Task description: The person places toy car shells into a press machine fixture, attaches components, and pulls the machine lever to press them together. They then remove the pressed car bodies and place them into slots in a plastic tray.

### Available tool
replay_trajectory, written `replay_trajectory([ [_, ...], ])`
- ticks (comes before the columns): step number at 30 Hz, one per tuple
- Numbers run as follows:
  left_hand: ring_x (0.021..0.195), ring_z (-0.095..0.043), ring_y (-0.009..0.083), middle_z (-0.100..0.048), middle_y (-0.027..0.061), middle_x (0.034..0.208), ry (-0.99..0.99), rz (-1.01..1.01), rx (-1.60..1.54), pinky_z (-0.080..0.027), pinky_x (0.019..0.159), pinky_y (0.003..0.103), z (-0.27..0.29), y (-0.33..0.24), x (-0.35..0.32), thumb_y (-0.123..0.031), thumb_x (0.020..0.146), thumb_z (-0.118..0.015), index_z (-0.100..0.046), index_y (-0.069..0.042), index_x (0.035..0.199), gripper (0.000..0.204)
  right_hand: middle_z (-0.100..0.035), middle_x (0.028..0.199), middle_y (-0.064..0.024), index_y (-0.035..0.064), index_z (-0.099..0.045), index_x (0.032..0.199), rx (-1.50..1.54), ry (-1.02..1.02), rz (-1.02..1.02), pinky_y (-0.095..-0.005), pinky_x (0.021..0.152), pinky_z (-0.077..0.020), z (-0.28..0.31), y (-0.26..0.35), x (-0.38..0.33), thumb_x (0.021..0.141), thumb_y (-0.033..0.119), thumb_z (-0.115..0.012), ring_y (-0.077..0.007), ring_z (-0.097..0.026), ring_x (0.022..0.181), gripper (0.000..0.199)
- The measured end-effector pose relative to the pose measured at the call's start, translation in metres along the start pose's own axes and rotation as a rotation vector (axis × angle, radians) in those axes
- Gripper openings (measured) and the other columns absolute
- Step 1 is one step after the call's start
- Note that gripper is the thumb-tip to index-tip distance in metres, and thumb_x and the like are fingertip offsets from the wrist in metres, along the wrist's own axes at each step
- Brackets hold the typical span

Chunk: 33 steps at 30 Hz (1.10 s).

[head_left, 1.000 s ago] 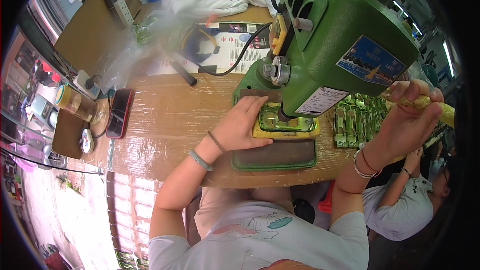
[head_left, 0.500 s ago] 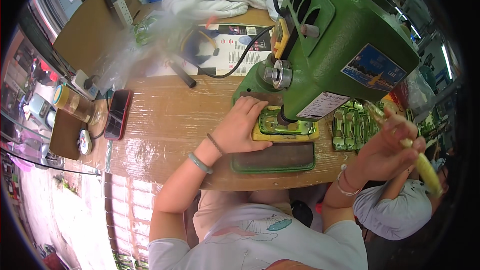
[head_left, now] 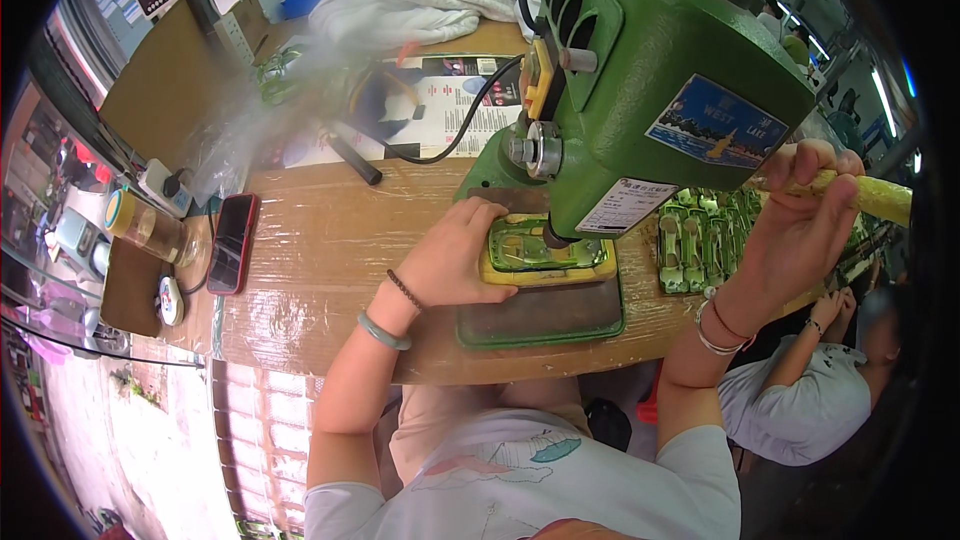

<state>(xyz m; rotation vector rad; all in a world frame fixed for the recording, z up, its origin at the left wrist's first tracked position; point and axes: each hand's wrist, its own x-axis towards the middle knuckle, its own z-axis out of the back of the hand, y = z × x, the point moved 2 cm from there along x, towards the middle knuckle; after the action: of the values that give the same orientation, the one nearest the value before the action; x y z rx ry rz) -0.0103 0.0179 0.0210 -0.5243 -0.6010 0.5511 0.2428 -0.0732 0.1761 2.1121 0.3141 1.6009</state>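
Currently, in the head view, the left hand [head_left: 445, 258] clasps the left end of a yellow block [head_left: 548, 278], thumb along the near side, fingers at the far; a green part [head_left: 530, 253] lies on it, below the drill press [head_left: 680, 70]; the right hand [head_left: 808, 210] is closed around a yellow handle [head_left: 882, 201]. More green parts [head_left: 700, 250] cover the table [head_left: 330, 270] just right of the press.

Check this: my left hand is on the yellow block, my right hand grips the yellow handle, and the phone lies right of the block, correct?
Not quite: the head view shows the phone lying left of the yellow block. Your left hand and right hand are as you said.
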Motion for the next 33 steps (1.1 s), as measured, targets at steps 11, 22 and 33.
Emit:
replay_trajectory([
  [11,0.103,-0.051,0.0355,-0.052,0.0186,0.109,-0.012,-0.007,0.006,-0.043,0.089,0.039,-0.003,-0.001,0.001,-0.03,0.056,-0.08,-0.047,0.001,0.115,0.074,-0.044,0.082,-0.0112,0.0068,-0.037,0.105,-0.02,-0.005,0.053,-0.0412,0.074,-0.042,0.004,0.002,-0.012,0.099,0.03,-0.037,-0.0202,-0.042,0.069,0.024],
  [22,0.101,-0.053,0.035,-0.053,0.0174,0.108,-0.02,0.003,0.005,-0.044,0.087,0.038,-0.004,0.002,0.002,-0.029,0.056,-0.079,-0.048,-0.001,0.116,0.073,-0.043,0.08,-0.0113,0.0082,-0.036,0.104,-0.028,0.026,0.066,-0.0414,0.073,-0.0408,0.007,0.002,-0.017,0.099,0.032,-0.038,-0.0209,-0.041,0.07,0.024],
  [33,0.1,-0.052,0.0348,-0.052,0.0171,0.108,-0.02,-0.001,0.014,-0.044,0.087,0.039,-0.004,0.001,0.001,-0.029,0.056,-0.079,-0.048,-0.001,0.116,0.074,-0.048,0.089,-0.0115,0.0143,-0.034,0.106,-0.172,-0.096,0.294,-0.0454,0.082,-0.0429,0.004,-0.003,-0.07,0.098,0.026,-0.037,-0.0226,-0.048,0.082,0.015],
])
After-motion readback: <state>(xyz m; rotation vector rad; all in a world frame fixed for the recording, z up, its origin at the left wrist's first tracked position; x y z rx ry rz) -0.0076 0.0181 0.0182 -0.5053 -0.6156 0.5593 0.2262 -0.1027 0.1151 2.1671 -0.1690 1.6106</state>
